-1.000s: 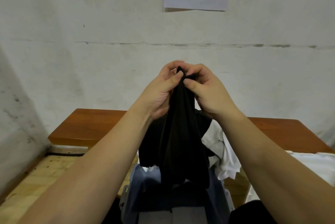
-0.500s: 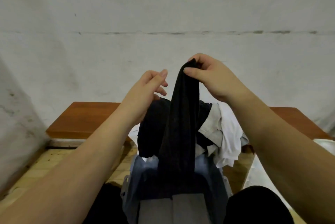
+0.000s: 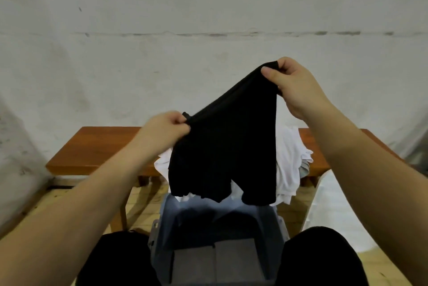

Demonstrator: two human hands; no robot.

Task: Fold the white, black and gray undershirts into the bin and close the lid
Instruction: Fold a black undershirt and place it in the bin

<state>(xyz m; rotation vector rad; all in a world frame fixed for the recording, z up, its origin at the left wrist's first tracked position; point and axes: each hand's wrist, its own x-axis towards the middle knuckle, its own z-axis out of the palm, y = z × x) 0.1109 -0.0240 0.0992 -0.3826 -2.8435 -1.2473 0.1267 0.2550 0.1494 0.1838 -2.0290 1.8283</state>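
Undershirts were the whole business: the black undershirt (image 3: 228,146) hung in the air at the centre of the view, stretched along its top edge between two hands above the open bin (image 3: 217,237). The left hand (image 3: 165,131), at about nine o'clock of the cloth, was closed in a pinch on one end of that edge; the right hand (image 3: 293,87), higher at about one o'clock, was closed on the other end, thumb on the near face. The cloth looked thin, soft and light, a matte knit with faint ribbing, and it sagged in loose folds with two hems dangling unevenly at six o'clock. I judged it would slump and bunch unless kept taut, so the shoulder seams or hem corners were the sensible places to grip, not the middle. Behind it, at three o'clock, a crumpled heap of white undershirts (image 3: 290,165) lay on the wooden surface (image 3: 102,146), with a sliver of gray cloth (image 3: 305,170) peeking out; whether that was the gray undershirt I could not tell. The bin, at six o'clock between the person's knees, was smooth blue-gray plastic with a dark, flat rectangular piece in its bottom. No lid was clearly visible.
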